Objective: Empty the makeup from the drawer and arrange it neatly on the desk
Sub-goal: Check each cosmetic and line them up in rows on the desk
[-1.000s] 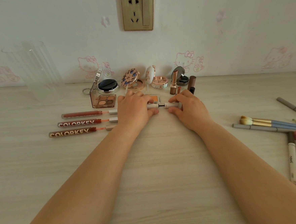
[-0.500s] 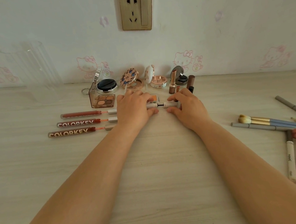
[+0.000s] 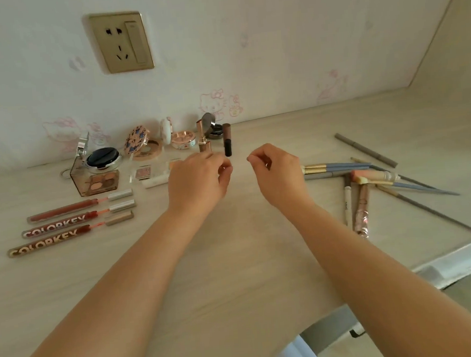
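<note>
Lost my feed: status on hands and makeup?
Left hand and right hand lifted, curled, apparently empty. White tube lies beside glosses. Brushes still jumbled.

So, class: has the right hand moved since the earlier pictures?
Yes. The right hand has left the white tube and shifted right, past the dark tube, toward the brushes.

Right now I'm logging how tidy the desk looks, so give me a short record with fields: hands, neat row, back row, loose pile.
left hand: above the desk, fingers curled; a small item may be in them, unclear
right hand: raised, fingers curled, contents unclear
neat row: three lip gloss tubes lying parallel at the left
back row: open compacts and upright lipsticks by the wall
loose pile: brushes and pencils crossing each other at the right
</note>
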